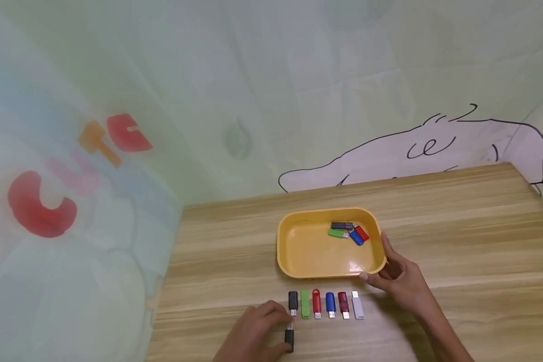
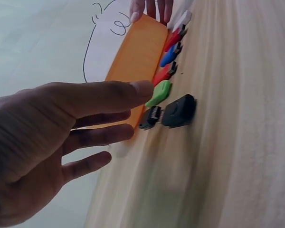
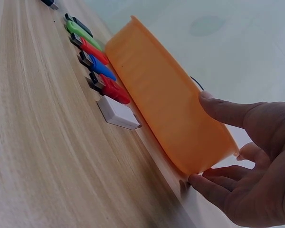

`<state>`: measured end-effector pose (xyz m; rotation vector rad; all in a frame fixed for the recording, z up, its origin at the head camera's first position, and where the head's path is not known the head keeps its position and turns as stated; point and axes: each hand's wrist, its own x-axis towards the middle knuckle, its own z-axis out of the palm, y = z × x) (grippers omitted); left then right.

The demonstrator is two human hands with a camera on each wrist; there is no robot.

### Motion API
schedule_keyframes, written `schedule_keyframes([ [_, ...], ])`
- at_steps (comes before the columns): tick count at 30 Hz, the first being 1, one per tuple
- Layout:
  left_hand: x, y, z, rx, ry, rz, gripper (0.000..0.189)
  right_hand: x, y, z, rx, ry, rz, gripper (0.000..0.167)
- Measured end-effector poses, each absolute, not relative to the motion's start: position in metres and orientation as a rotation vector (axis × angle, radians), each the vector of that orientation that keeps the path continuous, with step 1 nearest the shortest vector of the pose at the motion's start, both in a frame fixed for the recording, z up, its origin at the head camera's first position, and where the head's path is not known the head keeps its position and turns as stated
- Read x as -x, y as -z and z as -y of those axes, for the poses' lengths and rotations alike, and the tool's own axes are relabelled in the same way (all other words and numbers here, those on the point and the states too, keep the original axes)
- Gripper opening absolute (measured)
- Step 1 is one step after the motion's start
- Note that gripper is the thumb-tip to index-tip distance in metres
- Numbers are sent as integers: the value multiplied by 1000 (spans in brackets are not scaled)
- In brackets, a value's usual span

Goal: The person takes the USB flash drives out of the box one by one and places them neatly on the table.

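Observation:
My left hand (image 1: 257,333) hovers around a black USB stick (image 1: 289,341) at the near edge of the view, its plug pointing away from me. In the left wrist view the thumb and fingers are spread, apart from that stick. At the right corner of a yellow plastic tray (image 1: 314,254), my right hand (image 1: 407,285) holds on with the thumb at the rim and the fingers around the corner. Just in front of the tray lies a row of USB sticks: black (image 1: 292,300), green (image 1: 304,303), red (image 1: 316,302), blue (image 1: 330,301), dark red (image 1: 343,302) and white (image 1: 358,306).
Inside the tray, toward its far right, several more USB sticks lie together: black (image 1: 341,225), green (image 1: 337,233), blue (image 1: 356,238) and red (image 1: 361,233). The wooden table (image 1: 470,231) meets a printed cloth backdrop (image 1: 298,100) behind and to the left.

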<state>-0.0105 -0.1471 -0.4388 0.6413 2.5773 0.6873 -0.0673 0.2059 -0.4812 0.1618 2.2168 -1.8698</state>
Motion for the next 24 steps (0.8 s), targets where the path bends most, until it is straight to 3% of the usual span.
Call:
schedule_keyframes([
  [13, 29, 416, 141, -723, -632, -2910, 26, 67, 480, -207, -141, 1866, -2233, 112],
  [24, 67, 398, 120, -730, -598, -3042, 21, 67, 479, -206, -150, 1846, -2234, 112],
])
